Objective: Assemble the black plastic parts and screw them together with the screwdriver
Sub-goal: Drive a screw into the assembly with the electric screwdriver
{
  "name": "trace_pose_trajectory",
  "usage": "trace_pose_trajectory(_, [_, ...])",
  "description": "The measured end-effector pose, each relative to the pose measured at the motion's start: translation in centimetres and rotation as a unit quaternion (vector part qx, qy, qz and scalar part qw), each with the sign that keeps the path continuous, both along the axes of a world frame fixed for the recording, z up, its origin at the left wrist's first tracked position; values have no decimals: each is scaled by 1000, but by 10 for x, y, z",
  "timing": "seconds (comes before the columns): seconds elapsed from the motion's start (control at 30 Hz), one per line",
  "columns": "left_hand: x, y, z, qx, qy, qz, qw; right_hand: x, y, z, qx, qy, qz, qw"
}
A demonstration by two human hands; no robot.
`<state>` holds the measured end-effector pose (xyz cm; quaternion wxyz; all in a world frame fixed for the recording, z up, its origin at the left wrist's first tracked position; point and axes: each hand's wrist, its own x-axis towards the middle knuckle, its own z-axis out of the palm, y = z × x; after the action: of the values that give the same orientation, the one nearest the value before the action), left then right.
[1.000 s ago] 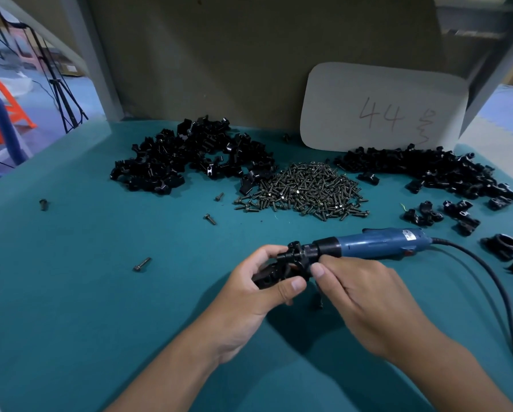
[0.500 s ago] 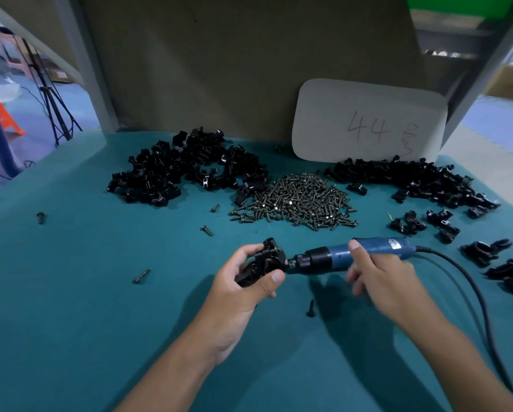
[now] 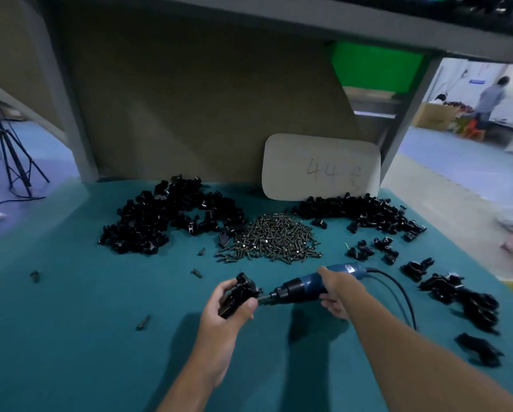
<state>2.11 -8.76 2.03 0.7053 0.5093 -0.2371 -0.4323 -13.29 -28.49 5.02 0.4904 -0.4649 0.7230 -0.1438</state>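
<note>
My left hand point(image 3: 225, 310) grips a black plastic assembly point(image 3: 239, 294) just above the teal table, thumb across its lower side. My right hand point(image 3: 335, 288) holds the blue electric screwdriver point(image 3: 304, 288) around its body, lying roughly level. Its bit tip meets the right side of the assembly. The screwdriver's black cord point(image 3: 398, 289) loops off to the right. A heap of dark screws point(image 3: 271, 239) lies behind the hands.
Two piles of black parts point(image 3: 166, 221) point(image 3: 359, 212) flank the screws. Joined black pieces point(image 3: 463, 301) lie at the right edge. Loose screws point(image 3: 143, 322) point(image 3: 196, 273) dot the teal table point(image 3: 71, 337). A white card marked 44 point(image 3: 320, 168) leans on the back wall.
My right hand slid back from the screwdriver's nose to its blue body. The tool's bit now points into the assembly from the right. The view has tilted upward.
</note>
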Motion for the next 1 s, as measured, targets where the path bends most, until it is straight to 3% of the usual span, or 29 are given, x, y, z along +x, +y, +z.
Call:
trace_pose_trajectory(0.07, [1,2,1,-8,-5,0,1000,3,1,1,5,-127,-48,991])
trace_pose_trajectory(0.17, [5,1,-1,-2,-13,4,1000,0,4,1,-40,-321,-103,941])
trace_pose_trajectory(0.33, [9,-4,-8,7,-2,16,1000,-11,8,28,-119,-425,-169,881])
trace_pose_trajectory(0.4, [8,-7,-11,13,-5,10,1000,-16,9,42,-123,-518,-146,833])
trace_pose_trajectory(0.5, [4,-10,-14,25,-37,1,999,-16,10,52,-136,-659,-127,729])
trace_pose_trajectory(0.57, [2,-10,-14,28,-67,1,997,-12,13,53,-139,-697,-129,691])
trace_pose_trajectory(0.7, [0,-10,-15,28,-118,-5,993,-3,18,45,-127,-732,-142,655])
trace_pose_trajectory(1.0, [-2,-13,-22,20,-157,-24,987,0,25,32,-157,-728,-138,653])
